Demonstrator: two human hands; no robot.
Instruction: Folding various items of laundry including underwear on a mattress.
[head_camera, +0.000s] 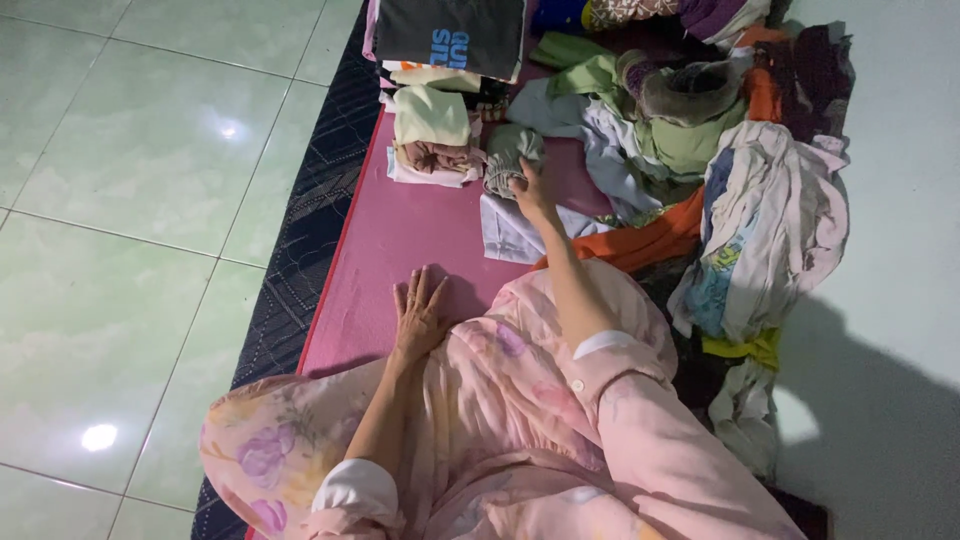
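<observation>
While pale green floor tiles (130, 200) spread wide beyond the left hand's outer side, a pink mat (400, 235) lies under both hands, edged by a dark patterned rug (300, 250). Past the right hand's far side sprawls a big loose heap of clothes (740, 180), with an orange garment (650, 240) trailing from it just beside the right wrist. Beyond the fingertips of both hands stands a stack of folded clothes (440, 60), topped by a dark printed shirt; a smaller folded pile in cream and pink (432, 140) sits between that stack and the hands, ahead of the left hand. A pale folded cloth (510, 232) lies on the mat just beneath the right hand.

The right hand (532, 190) reaches forward, arm stretched, fingers curled around a small grey-green garment (508, 155), which is bunched up on the mat right beside the cream and pink pile. The left hand (420, 312) holds nothing: it rests flat, palm down, fingers spread, on the pink mat close to the person's lap in floral pink cloth.
</observation>
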